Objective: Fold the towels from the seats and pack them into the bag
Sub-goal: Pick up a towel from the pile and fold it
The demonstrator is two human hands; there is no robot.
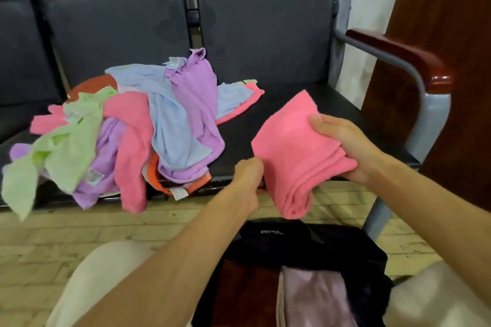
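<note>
A folded pink towel (295, 151) hangs in the air over the front edge of the right seat. My right hand (345, 146) grips its right side, thumb on top. My left hand (248, 175) pinches its lower left edge. On the black seats (292, 106) to the left lies a loose pile of towels (132, 130) in pink, green, purple, light blue and orange. Below the hands, on the floor between my knees, stands an open black bag (305, 244) with a dark red towel (244, 289) and a pale mauve towel (316, 297) inside.
A metal armrest with a red-brown wooden top (398, 56) bounds the seat on the right. A dark wooden panel (446, 34) stands behind it. The floor (79, 236) is pale brick-patterned. My knees show at the bottom left and right.
</note>
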